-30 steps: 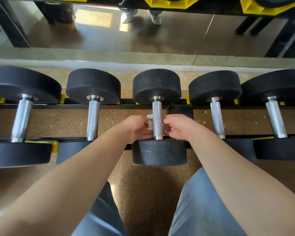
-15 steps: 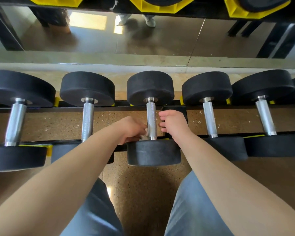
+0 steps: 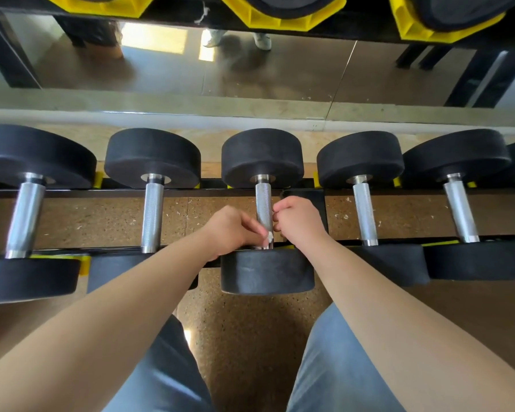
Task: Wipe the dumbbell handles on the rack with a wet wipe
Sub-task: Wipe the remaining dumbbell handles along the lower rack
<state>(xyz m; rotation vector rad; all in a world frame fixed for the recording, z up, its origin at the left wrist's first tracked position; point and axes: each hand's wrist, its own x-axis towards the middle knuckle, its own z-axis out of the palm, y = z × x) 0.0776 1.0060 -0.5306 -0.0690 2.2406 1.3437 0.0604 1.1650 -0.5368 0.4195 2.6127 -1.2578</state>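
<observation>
Both hands flank the middle handle (image 3: 263, 203) on the rack (image 3: 72, 193), left hand (image 3: 231, 230) pinching the wipe (image 3: 270, 235) against its near end, right hand (image 3: 298, 221) curled shut opposite, likely pulling the wipe snug around the knurling.

- My left hand (image 3: 231, 231) now sits lower on the middle handle (image 3: 263, 203), at its near end.
- The wet wipe (image 3: 269, 235) shows only as a small scrap there, no longer standing out beside the handle.
</observation>
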